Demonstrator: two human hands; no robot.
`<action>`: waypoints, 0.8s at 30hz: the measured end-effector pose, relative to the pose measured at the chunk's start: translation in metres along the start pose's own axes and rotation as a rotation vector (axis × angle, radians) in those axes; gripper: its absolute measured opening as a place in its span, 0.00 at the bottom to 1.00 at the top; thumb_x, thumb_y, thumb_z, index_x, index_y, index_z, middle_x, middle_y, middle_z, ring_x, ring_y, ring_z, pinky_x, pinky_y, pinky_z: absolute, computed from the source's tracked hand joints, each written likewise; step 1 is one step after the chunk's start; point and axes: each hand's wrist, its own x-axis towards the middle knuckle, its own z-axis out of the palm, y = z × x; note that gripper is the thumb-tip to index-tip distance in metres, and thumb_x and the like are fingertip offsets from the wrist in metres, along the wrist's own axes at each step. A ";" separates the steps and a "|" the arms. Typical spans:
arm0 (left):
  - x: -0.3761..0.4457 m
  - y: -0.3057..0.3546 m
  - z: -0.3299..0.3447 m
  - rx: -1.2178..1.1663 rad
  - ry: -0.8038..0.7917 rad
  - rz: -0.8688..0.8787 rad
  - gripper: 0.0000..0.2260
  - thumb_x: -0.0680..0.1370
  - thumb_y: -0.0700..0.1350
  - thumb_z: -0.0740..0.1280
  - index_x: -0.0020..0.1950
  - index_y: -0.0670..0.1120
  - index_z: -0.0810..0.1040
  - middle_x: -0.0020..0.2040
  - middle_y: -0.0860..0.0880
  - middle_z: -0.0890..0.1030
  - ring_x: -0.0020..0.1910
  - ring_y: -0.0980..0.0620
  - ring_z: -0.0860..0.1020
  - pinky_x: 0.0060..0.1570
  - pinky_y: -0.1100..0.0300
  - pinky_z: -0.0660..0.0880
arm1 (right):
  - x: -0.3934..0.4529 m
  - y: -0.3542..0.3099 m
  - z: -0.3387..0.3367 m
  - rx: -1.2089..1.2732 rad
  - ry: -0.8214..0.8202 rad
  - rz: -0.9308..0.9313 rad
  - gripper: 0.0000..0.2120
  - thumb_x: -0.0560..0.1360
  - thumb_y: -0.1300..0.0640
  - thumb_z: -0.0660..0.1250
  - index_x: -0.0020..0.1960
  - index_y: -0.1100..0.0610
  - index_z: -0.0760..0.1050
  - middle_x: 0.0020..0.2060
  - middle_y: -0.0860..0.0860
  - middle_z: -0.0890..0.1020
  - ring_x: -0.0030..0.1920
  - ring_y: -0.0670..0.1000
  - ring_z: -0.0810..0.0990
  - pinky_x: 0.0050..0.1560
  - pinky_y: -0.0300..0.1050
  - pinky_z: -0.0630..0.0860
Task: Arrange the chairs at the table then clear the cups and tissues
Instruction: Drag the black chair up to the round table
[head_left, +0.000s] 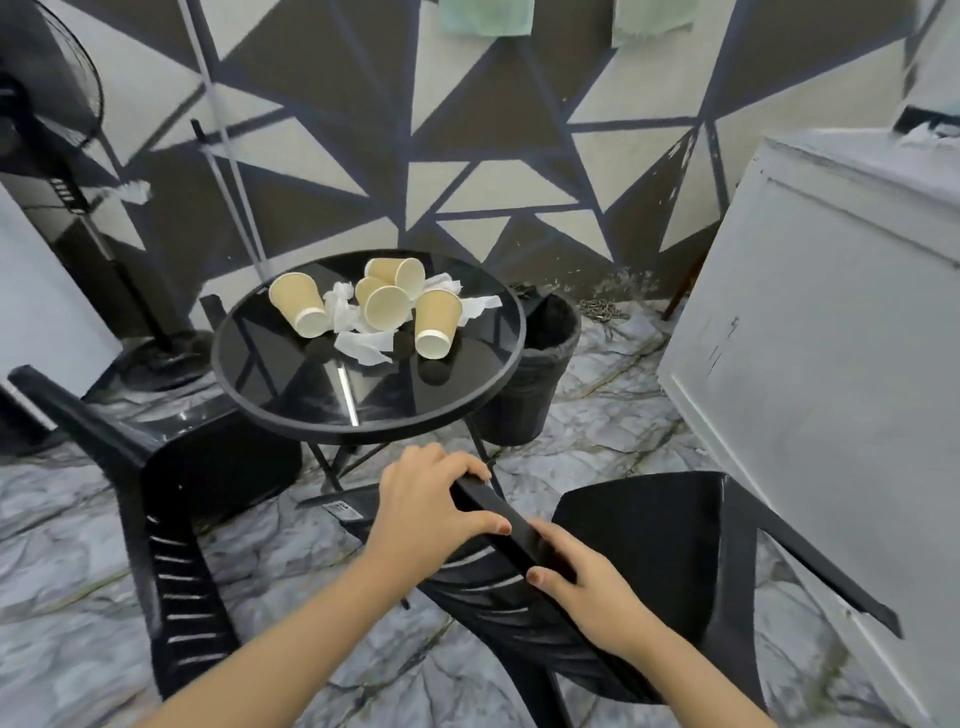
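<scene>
Both hands grip tipped chair's backrest edge.
Left hand (423, 499) and right hand (589, 587) fingers clenched on chair (649, 540), lying near table (363, 410); cups (387, 306) toppled there.

Two black plastic chairs lie tipped over on the floor: one at 8 o'clock (171, 499), one at 5 o'clock (649, 566). One round black glass-topped table (291, 395) stands at the centre. On it lie five tan paper cups, all on their sides: one at 10 o'clock on the tabletop (300, 306), three clustered at 12 o'clock (402, 274) (387, 307) (366, 288), one at 2 o'clock (436, 325). Several crumpled white tissues (363, 345) lie among them; the exact number cannot be told. One black waste bin (535, 374) stands at 3 o'clock of the table. One standing fan (57, 114) is at 10 o'clock. Two hands appear: left (423, 506), right (587, 587).
</scene>
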 end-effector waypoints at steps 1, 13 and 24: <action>-0.004 0.016 0.002 0.011 -0.001 0.010 0.23 0.57 0.67 0.70 0.46 0.56 0.76 0.41 0.57 0.73 0.46 0.54 0.69 0.45 0.58 0.60 | -0.007 -0.006 -0.007 0.011 0.022 -0.022 0.20 0.76 0.58 0.64 0.59 0.36 0.65 0.54 0.31 0.73 0.54 0.26 0.70 0.50 0.21 0.66; -0.052 0.105 -0.004 -0.055 -0.229 0.170 0.27 0.67 0.69 0.58 0.64 0.62 0.67 0.60 0.64 0.72 0.61 0.62 0.67 0.62 0.58 0.64 | -0.126 0.026 -0.083 0.061 0.189 0.030 0.21 0.75 0.58 0.66 0.59 0.36 0.68 0.55 0.29 0.77 0.58 0.33 0.73 0.64 0.39 0.67; -0.086 0.154 0.013 -0.081 -0.222 0.318 0.27 0.69 0.66 0.61 0.66 0.62 0.67 0.54 0.64 0.73 0.53 0.65 0.67 0.55 0.65 0.62 | -0.193 -0.004 -0.113 0.105 0.479 -0.121 0.26 0.69 0.55 0.72 0.59 0.33 0.68 0.53 0.28 0.76 0.55 0.30 0.72 0.52 0.24 0.68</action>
